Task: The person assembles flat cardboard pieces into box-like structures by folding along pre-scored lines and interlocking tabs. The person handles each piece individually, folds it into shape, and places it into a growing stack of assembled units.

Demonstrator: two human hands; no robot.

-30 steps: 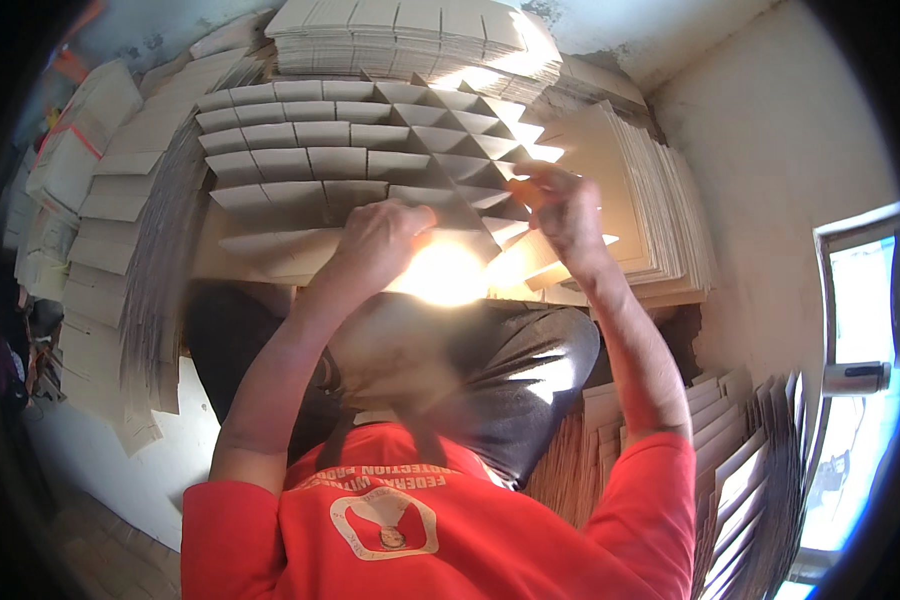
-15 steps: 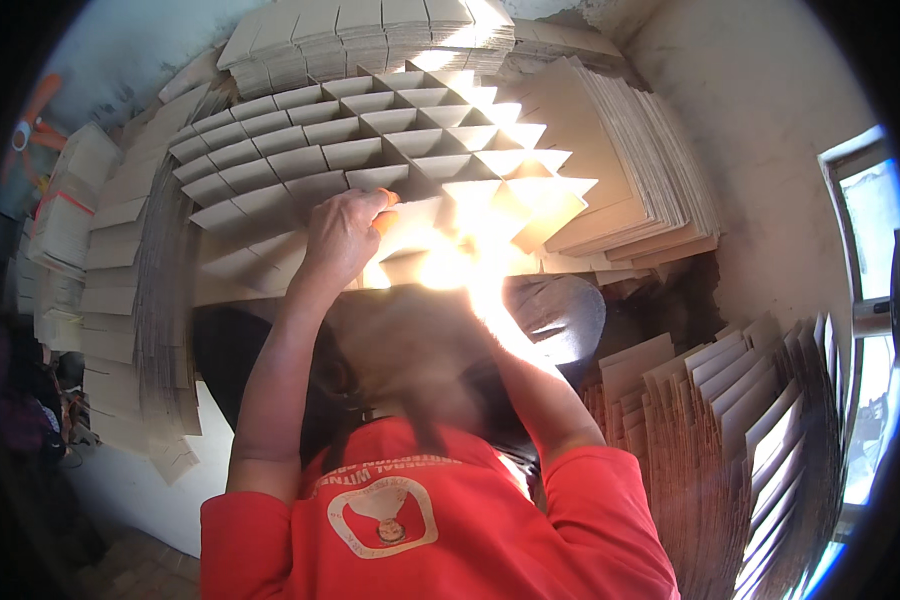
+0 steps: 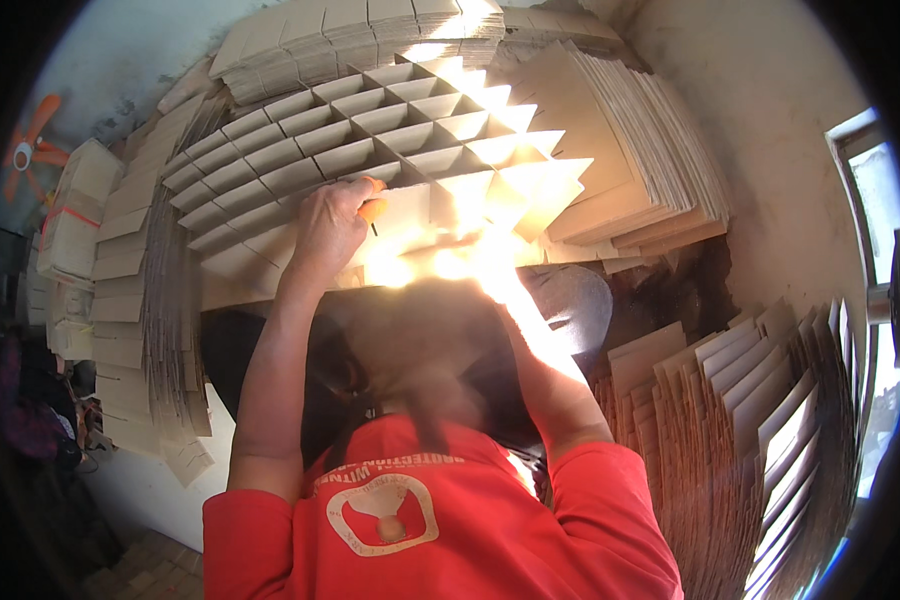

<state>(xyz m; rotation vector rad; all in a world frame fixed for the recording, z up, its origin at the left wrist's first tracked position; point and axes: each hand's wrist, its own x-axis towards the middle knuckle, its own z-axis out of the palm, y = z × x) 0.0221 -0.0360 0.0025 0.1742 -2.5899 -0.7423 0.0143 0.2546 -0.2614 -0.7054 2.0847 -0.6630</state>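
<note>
A cardboard divider grid [image 3: 370, 120] of interlocking slotted strips lies in front of me. My left hand [image 3: 335, 222] is closed at its near edge, with orange covers on the fingertips. The fingers pinch the upper edge of the nearest cardboard strip [image 3: 407, 208], just in front of the open cells. Strong sunlight washes out my right hand [image 3: 494, 262] at the near right of the grid. Its fingers cannot be made out, nor what they touch.
Slotted cardboard strips are stacked behind the grid [image 3: 360, 40] and along the left [image 3: 125, 300]. Flat cardboard sheets [image 3: 630, 150] are piled at the right. More upright pieces [image 3: 720, 400] stand at the lower right, near a window [image 3: 875, 200]. An orange fan [image 3: 32, 150] is far left.
The grid has turned slightly in view, its right side nearer the top. My left hand has shifted a little left and stays at the near strip. The right hand remains in glare.
</note>
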